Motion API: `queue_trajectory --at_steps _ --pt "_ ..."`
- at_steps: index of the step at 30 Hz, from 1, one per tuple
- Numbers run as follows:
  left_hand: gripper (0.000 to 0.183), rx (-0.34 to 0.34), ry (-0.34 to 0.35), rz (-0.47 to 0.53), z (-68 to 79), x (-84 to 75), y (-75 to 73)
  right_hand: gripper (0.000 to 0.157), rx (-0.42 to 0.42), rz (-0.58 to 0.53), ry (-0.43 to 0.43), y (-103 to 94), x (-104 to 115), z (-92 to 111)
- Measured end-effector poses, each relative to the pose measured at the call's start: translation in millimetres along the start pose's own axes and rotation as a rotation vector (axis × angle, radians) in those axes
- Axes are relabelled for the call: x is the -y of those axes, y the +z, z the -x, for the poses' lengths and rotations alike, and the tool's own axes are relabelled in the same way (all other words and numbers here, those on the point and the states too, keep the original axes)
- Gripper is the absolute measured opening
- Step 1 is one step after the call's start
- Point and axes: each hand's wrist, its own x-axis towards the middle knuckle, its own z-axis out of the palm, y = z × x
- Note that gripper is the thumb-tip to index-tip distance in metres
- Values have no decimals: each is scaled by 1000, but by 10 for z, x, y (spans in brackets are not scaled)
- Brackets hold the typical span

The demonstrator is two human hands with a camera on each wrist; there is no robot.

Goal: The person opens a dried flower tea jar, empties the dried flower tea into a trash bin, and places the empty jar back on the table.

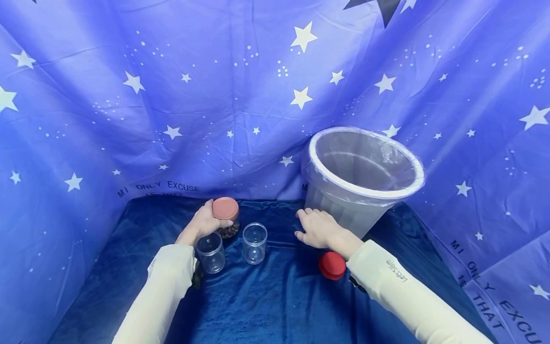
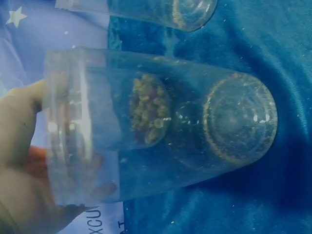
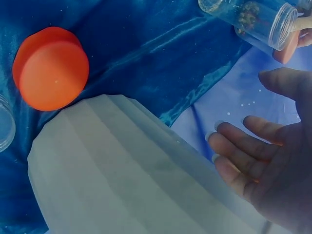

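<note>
My left hand [image 1: 202,223] grips the salmon-coloured lid [image 1: 225,209] of a clear jar at the far side of the cloth. Small dried buds [image 2: 148,109] fill the bottom of that jar, seen through another clear jar in the left wrist view. That uncapped clear jar [image 1: 212,255] stands just in front of the left wrist, and a second uncapped jar [image 1: 255,243] is to its right. My right hand [image 1: 320,228] hovers beside the bin with loosely spread fingers and holds nothing. Below the right wrist lie red lids [image 3: 53,70], apparently two overlapping.
A pale ribbed bin [image 1: 352,210] lined with a clear bag stands at the back right, close to the right hand. Dark blue velvety cloth [image 1: 266,306] covers the table. A star-patterned blue curtain [image 1: 240,95] encloses the back and sides.
</note>
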Motion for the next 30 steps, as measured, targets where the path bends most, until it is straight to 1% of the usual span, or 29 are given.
queue_trajectory --at_steps 2,4,6,8,12,17,18,20,23,26,30 --pt "100 11 16 -16 1 -29 -4 45 -2 -15 7 7 -4 -3" --pt "98 9 16 -39 10 -62 -6 47 -1 -54 13 32 -11 -10" --pt "95 -4 4 -65 20 -88 -7 50 16 -137 30 67 -9 -18" --pt "92 -18 -19 -94 34 -103 0 53 37 -245 40 117 -6 -28" --pt "93 -23 -35 -171 57 -106 11 55 72 -438 56 222 10 -42" --pt "94 -61 -4 -237 53 -63 17 52 62 -544 55 320 19 -53" --pt "94 -69 0 -240 50 -51 19 52 56 -556 55 335 20 -57" --pt "93 -89 11 -247 45 -27 31 51 44 -546 56 361 28 -58" --pt "92 -121 36 -249 48 3 62 49 29 -483 54 379 43 -51" --pt "90 -161 90 -249 50 14 94 49 15 -398 66 374 53 -42" --pt "89 -212 155 -245 55 -6 87 51 -8 -366 67 348 60 -63"
